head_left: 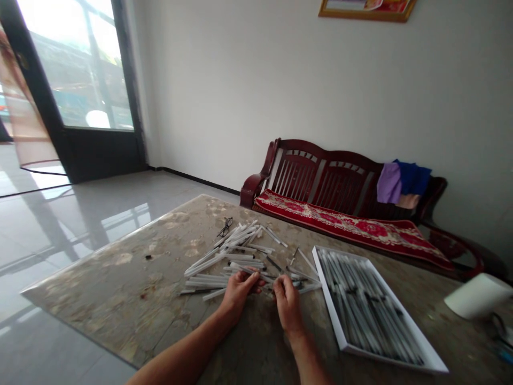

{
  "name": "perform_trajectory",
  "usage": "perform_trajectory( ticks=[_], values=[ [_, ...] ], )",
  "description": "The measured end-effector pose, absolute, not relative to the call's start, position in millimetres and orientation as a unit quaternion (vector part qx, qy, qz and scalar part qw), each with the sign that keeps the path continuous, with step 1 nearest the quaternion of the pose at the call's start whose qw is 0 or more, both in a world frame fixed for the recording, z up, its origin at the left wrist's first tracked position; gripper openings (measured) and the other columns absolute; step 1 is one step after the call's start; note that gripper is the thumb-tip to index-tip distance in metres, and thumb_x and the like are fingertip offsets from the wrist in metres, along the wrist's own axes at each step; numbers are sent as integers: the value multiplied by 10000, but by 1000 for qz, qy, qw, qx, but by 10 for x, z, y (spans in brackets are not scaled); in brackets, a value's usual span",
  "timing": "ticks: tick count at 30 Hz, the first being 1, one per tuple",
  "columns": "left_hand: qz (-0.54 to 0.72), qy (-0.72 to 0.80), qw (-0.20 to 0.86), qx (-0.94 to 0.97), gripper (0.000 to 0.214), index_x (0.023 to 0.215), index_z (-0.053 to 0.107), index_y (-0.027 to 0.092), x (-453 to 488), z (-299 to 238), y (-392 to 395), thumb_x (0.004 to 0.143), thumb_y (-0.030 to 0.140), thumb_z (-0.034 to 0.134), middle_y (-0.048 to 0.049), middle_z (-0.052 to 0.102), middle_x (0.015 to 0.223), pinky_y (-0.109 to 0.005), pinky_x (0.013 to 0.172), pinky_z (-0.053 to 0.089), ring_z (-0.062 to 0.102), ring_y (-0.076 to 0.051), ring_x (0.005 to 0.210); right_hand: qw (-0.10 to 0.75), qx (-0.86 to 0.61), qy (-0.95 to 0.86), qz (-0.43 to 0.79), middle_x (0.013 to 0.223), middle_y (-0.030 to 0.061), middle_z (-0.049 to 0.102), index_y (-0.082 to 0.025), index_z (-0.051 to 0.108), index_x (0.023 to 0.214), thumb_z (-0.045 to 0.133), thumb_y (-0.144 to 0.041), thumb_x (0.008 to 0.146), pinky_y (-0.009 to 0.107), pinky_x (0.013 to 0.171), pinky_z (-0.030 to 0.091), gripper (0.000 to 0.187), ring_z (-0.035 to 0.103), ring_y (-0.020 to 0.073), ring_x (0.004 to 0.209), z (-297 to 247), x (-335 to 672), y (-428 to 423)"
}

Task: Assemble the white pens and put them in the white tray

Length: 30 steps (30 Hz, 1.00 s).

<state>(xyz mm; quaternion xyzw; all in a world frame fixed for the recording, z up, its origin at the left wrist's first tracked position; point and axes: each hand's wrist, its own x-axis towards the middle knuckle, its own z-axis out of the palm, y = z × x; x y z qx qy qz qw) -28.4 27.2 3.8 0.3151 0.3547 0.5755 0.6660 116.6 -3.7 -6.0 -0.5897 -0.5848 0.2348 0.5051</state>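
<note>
My left hand [239, 291] is closed, thumb against fingers, around a slim pen [262, 276] whose details are blurred. Close to its right, my right hand [287, 300] pinches thumb and fingertips together; what lies between them is too small to make out. Both hands are above the near side of a loose pile of white and clear pen-like tubes [208, 282], some with dark ends. To the right, a shallow white box [340, 334] holds many similar pens [366, 299] with black parts, lying side by side in rows.
The stone-patterned table [116, 299] carries black-framed glasses [225, 227] beyond the pile and a small dark bit [148, 257] at left. A white roll [479, 295] lies at the right. Behind stands a dark red wooden bench [332, 187] with a red patterned cover [352, 225].
</note>
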Motion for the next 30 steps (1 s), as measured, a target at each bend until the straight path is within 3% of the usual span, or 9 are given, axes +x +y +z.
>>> perform_trajectory(
  ticks=[5, 10, 16, 21, 26, 30],
  values=[
    [564, 346, 667, 341, 400, 753, 680, 139, -275, 29, 277, 519, 387, 889, -10, 696, 629, -217, 485, 492, 673, -172, 588, 496, -623, -572, 195, 493, -23, 506, -236, 519, 617, 354, -590, 904, 258, 500, 326, 484, 486, 153, 484, -51, 1171, -55],
    [551, 347, 679, 338, 409, 762, 676, 136, -279, 60, 273, 521, 387, 891, -8, 701, 619, -199, 480, 495, 665, -147, 566, 512, -590, -597, 182, 623, -20, 589, -215, 582, 782, 403, -489, 925, 233, 552, 355, 357, 529, 145, 581, 7, 1149, -112],
    [539, 348, 682, 350, 414, 776, 672, 132, -283, 47, 267, 521, 371, 895, -4, 699, 618, -184, 457, 480, 669, -143, 570, 498, -618, -588, 155, 494, -21, 525, -222, 547, 632, 359, -482, 949, 243, 496, 308, 451, 498, 140, 476, -19, 1142, -127],
    [542, 350, 683, 343, 385, 773, 667, 140, -301, 40, 290, 555, 373, 883, -8, 715, 647, -167, 461, 482, 669, -122, 575, 501, -596, -609, 150, 600, -19, 584, -215, 584, 761, 392, -469, 940, 226, 533, 328, 365, 525, 141, 556, 44, 1144, -164],
    [532, 335, 694, 352, 406, 778, 671, 131, -300, 65, 260, 536, 368, 896, -13, 708, 633, -160, 438, 467, 660, -120, 557, 480, -625, -593, 163, 510, -31, 509, -227, 524, 645, 343, -464, 947, 235, 511, 289, 425, 476, 138, 500, 80, 1148, -184],
    [534, 335, 695, 347, 395, 765, 675, 131, -292, 58, 241, 546, 379, 892, -5, 695, 607, -156, 439, 466, 644, -109, 535, 487, -613, -606, 140, 599, -17, 570, -223, 551, 734, 375, -469, 938, 231, 556, 311, 365, 520, 147, 577, 75, 1138, -180]
  ],
)
